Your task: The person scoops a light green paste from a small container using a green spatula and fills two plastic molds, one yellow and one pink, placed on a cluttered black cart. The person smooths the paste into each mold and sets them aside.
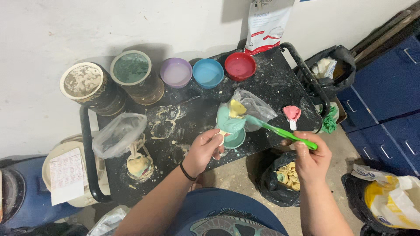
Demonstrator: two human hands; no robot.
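Note:
My left hand [202,150] grips the handle of a dental impression tray [231,123] filled with teal-green paste, held over a small teal bowl [236,140] on the black cart top [271,87]. My right hand [311,157] holds a green spatula [284,133] whose blade touches the paste on the tray. A clear plastic bag [256,107] lies just behind the tray. A pink impression tray [292,114] rests on the cart to the right.
Purple [176,72], blue [208,73] and red [240,66] bowls line the cart's back edge beside two dirty tins [131,70]. A bagged mould [120,135] sits at left. A black waste bag [280,177] stands below; blue drawers [385,109] at right.

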